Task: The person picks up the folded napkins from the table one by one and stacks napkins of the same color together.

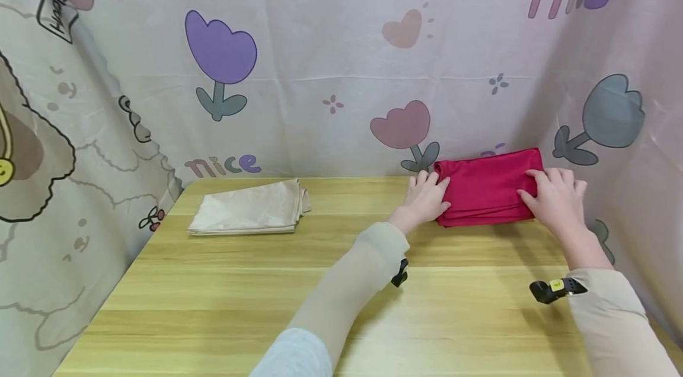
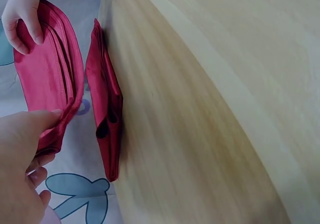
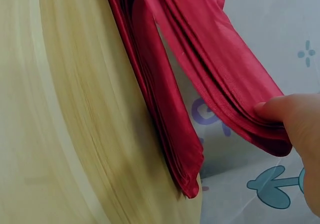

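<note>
Between my two hands hangs a folded red cloth [image 1: 488,184], raised off the wooden table at its back right. My left hand [image 1: 427,196] pinches its left end, thumb on the near face, and my right hand [image 1: 557,196] pinches the right end. The left wrist view shows the stacked layers of the held cloth [image 2: 45,78] bending in a curve. Just below it, a second folded red cloth [image 2: 102,93] lies on the table near the back edge. In the right wrist view that lower cloth [image 3: 165,114] shows several layers; from the head it is mostly hidden.
A folded cream cloth [image 1: 245,208] lies on the left of the wooden table [image 1: 213,288]. Printed curtains [image 1: 320,39] hang right behind the table's back edge and along both sides. Each sleeve bears a small black wrist camera [image 1: 555,289].
</note>
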{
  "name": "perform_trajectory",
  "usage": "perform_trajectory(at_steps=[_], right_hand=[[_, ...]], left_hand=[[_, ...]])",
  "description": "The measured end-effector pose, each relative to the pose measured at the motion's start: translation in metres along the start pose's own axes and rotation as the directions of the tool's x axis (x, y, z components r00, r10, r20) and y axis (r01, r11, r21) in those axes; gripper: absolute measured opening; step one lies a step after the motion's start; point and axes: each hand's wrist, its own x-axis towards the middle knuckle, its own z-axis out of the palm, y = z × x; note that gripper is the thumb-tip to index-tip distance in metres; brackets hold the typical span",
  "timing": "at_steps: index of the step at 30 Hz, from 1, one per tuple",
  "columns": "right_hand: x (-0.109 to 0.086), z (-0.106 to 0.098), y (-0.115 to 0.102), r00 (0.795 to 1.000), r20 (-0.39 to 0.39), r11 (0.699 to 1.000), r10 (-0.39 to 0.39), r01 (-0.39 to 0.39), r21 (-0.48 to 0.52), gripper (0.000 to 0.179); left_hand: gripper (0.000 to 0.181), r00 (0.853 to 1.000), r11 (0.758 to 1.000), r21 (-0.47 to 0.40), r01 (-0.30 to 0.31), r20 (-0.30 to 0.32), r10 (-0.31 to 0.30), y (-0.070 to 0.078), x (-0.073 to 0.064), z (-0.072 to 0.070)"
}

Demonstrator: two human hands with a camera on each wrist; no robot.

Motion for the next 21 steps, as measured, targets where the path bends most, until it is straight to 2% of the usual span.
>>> perform_trajectory(at_steps=[10,21], right_hand=[[0.003,0.01,0.001,0.998,0.056,1.0,-0.001,0.002,-0.013,0.052],[0.009,0.026,0.008,0.993,0.116,1.0,0.001,0.002,-0.029,0.055]], left_hand=[[0.064,0.997,1.0,0.006,0.011,0.072,-0.011,0.001,0.003,0.011],[0.067,0.989,0.998,-0.056,0.031,0.149,-0.022,0.003,0.007,0.026]])
